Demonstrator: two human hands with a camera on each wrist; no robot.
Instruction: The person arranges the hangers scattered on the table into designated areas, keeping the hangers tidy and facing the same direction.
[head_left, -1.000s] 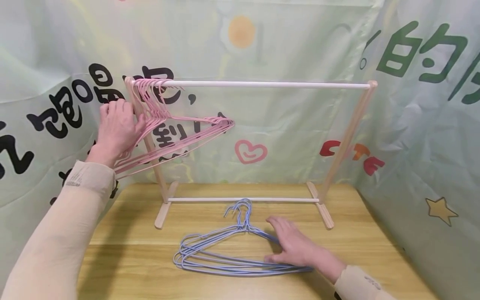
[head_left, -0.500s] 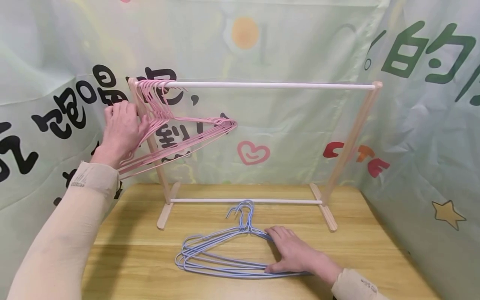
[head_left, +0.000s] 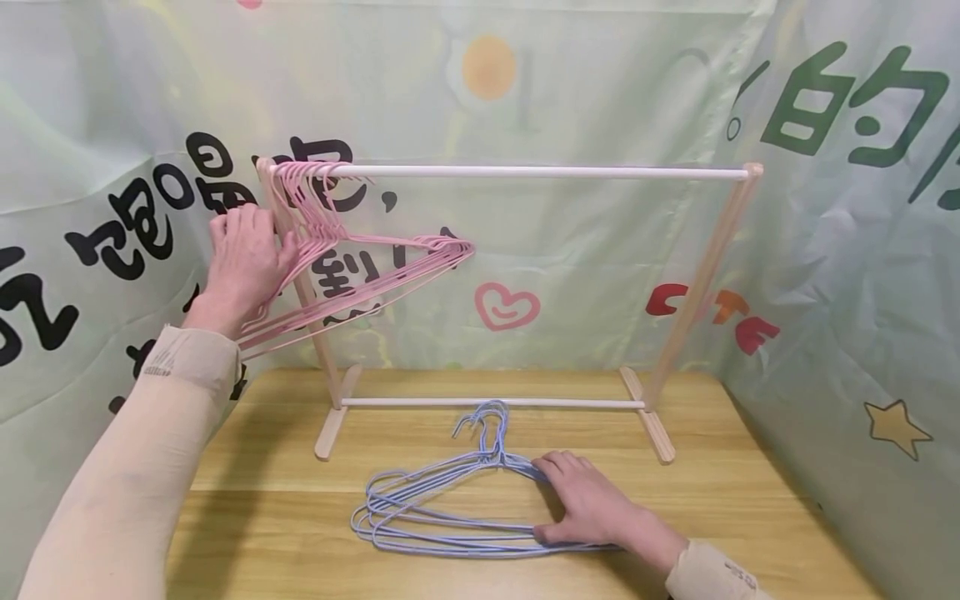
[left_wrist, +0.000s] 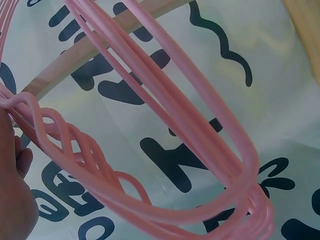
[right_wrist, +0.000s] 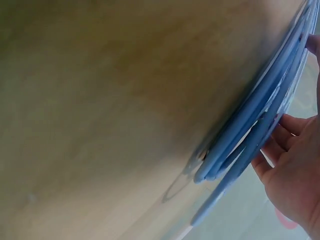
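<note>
Desk [head_left: 420,577]: wood, beneath right grip [head_left: 588,502], fingers spread on blue hangers [head_left: 491,457]
Cloth [head_left: 600,75]: printed, behind
Left grip [head_left: 243,257]: round pink hangers [head_left: 324,236], wrist-view cropped

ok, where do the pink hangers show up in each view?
Head: pink hangers at upper left, hung on the white top bar.
Left wrist: close up, running diagonally from the upper left to the lower right.
Right wrist: not in it; the hangers there are blue.
Shared landmark: the pale backdrop, in all three.
</note>
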